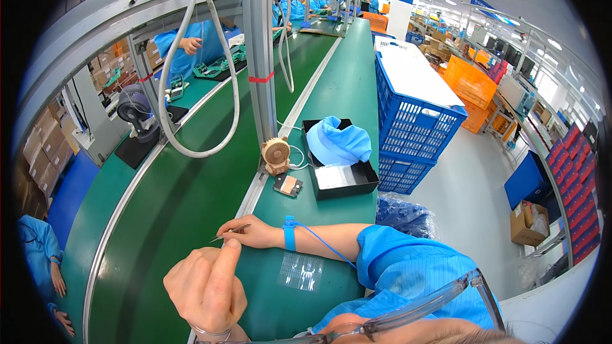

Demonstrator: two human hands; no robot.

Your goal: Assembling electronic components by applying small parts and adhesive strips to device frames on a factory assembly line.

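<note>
My right hand (255,232), with a blue wrist strap and cord, grips slim metal tweezers (238,228) whose tips point left. Just in front of those tips is my left hand (207,286), a thin bracelet at its wrist. Its fingers are curled in and the index finger points upward; whatever it may pinch is hidden or too small to make out. A clear sheet (300,272) with shiny rectangles lies on the green bench (268,309) beneath my right forearm.
Beyond my hands stand a bear-shaped fan (276,155), a small black-and-tan block (288,185) and a black box (347,191) holding a light blue cap (339,141). A green conveyor (185,197), metal post (258,57) and hanging cable (236,99) are left; stacked blue crates (414,127) right. Co-workers sit opposite.
</note>
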